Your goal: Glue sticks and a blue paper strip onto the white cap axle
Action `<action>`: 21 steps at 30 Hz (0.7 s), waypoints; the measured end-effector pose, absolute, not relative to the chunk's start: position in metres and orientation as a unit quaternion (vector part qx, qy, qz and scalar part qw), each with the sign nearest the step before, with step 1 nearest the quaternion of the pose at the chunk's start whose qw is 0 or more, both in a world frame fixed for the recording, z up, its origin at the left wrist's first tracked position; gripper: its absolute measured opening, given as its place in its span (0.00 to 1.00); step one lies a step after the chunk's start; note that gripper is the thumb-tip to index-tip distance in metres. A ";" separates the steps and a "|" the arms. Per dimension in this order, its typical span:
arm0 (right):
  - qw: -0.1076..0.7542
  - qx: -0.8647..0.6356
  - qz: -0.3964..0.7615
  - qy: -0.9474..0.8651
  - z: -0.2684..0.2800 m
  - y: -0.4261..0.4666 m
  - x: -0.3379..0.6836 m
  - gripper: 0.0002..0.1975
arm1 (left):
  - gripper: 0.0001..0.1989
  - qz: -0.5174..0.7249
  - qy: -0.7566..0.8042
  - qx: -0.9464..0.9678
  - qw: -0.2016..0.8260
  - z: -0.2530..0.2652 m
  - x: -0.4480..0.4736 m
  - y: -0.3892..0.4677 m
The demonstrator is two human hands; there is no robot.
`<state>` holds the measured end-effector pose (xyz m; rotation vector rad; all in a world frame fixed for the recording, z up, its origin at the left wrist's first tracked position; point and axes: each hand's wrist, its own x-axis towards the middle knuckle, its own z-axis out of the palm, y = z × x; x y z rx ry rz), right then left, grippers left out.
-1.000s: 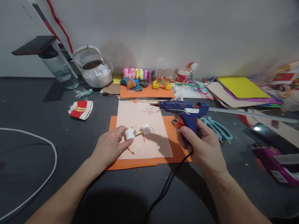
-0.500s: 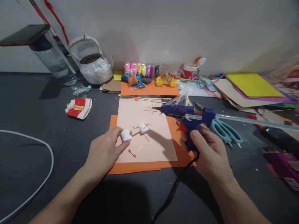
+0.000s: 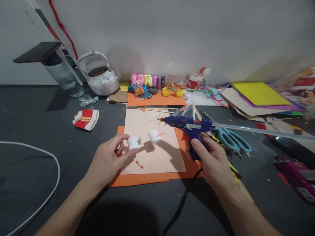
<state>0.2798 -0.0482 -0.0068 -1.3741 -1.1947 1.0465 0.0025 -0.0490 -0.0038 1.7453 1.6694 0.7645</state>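
Note:
Between thumb and fingers, my left hand [image 3: 110, 160] pinches one white cylinder [image 3: 133, 143] of a small craft piece. Short wooden sticks [image 3: 145, 140] join it to a second white cylinder [image 3: 154, 136] on the right. The piece is held over a pale sheet of paper [image 3: 157, 160]. My right hand [image 3: 209, 157] is wrapped round the handle of a blue hot glue gun [image 3: 188, 123]. Its nozzle points left, above and to the right of the craft piece, apart from it. A long clear glue stick [image 3: 246, 128] sticks out of the gun's back.
Light blue scissors [image 3: 232, 141] lie right of the gun. Orange paper [image 3: 142, 182] is under the pale sheet. Behind are coloured clay packs [image 3: 147, 80], a silver kettle [image 3: 103, 80] and a water bottle [image 3: 64, 75] with a phone on top. The gun's black cord [image 3: 180, 206] runs toward me.
My right hand has brought the glue gun a little left, closer to the craft piece. The craft piece appears slightly raised and shifted right. The camera view has tilted a little.

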 end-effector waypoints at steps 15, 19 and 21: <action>0.484 -0.566 0.427 -0.513 -0.002 -0.047 0.279 0.17 | 0.18 0.304 0.668 0.624 0.268 0.010 -0.015 -0.048; 0.486 -0.558 0.437 -0.511 -0.003 -0.046 0.279 0.17 | 0.21 0.253 0.615 0.651 0.366 0.002 -0.002 -0.048; 0.489 -0.557 0.441 -0.506 -0.003 -0.046 0.279 0.17 | 0.21 0.223 0.601 0.662 0.389 -0.004 0.005 -0.047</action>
